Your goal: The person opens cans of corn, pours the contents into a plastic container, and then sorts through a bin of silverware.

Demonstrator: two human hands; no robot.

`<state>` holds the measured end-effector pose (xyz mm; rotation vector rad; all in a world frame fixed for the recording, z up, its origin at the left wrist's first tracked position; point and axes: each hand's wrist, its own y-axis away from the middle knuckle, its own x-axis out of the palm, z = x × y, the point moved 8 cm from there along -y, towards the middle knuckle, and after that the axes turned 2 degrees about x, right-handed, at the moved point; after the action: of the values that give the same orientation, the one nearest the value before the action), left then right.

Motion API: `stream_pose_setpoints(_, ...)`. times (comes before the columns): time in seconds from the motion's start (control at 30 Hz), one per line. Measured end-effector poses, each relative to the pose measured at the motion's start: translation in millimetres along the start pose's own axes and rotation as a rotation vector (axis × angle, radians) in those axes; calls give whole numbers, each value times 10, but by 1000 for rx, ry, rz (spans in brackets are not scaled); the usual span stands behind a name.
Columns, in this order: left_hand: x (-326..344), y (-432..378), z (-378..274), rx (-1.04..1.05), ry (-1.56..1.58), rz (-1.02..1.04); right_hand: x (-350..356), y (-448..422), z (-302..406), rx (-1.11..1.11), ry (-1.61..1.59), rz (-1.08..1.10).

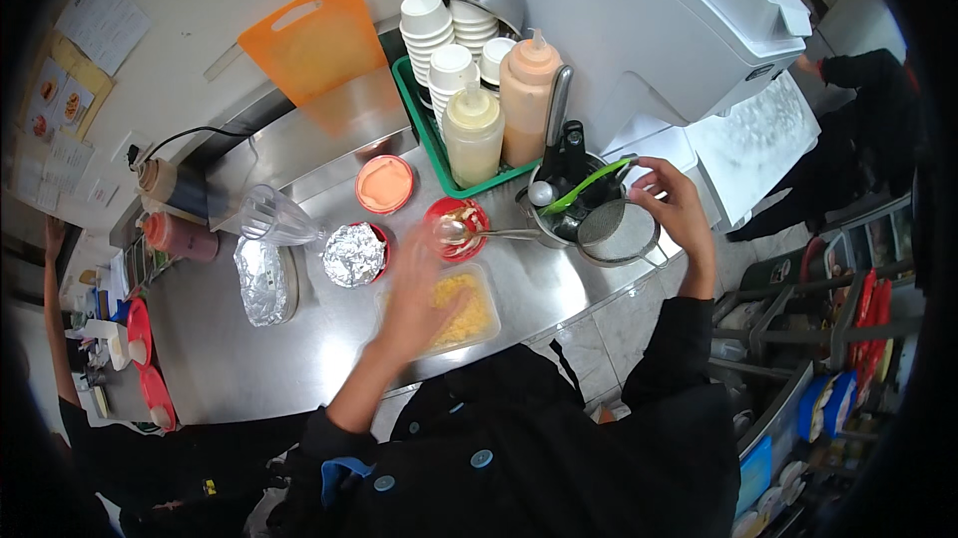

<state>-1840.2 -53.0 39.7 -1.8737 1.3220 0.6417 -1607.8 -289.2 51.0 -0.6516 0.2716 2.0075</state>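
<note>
My left hand [412,295], blurred, is over the left side of a clear plastic container [490,328] of yellow shredded food [462,310]. Its thumb is spread and nothing shows in it. Just beyond its fingers, a metal spoon [509,234] lies across a red bowl [470,246] with creamy residue. At the right, my right hand [670,197] has its fingertips on the end of a bright green utensil [587,185]. That utensil leans in a metal pot [550,237] among black-handled tools. A round mesh strainer [617,231] rests at the pot's near side, below my right fingers.
A green tray [423,141] holds squeeze bottles [474,137] and stacked white cups [426,29]. Left of my left hand are a foil-covered bowl [353,255], a clear jug [277,216] and a foil-wrapped package [260,283]. A large white appliance [636,29] stands behind. Another person's arm [56,306] shows far left.
</note>
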Motion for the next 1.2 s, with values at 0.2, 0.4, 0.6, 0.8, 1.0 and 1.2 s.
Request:
stream_pose_setpoints(0.2,626,-842,-1124,421,129,-75,191,-80,182,136,-511,-54)
stream_pose_setpoints(0.4,427,-1141,-780,292,33,-197,-293,262,-136,169,-358,-235)
stream_pose_setpoints(0.6,512,-1213,-861,254,-56,-213,-72,484,-294,27,-297,-210)
stream_pose_setpoints(0.8,796,-954,-443,-67,348,-113,394,549,-83,-203,-5,-157)
stream_pose_setpoints(1.0,1132,-864,-1040,79,138,268,549,509,-473,65,-513,-43)
stream_pose_setpoints(1.2,841,-732,-1302,119,86,154,349,896,-521,104,-190,-130)
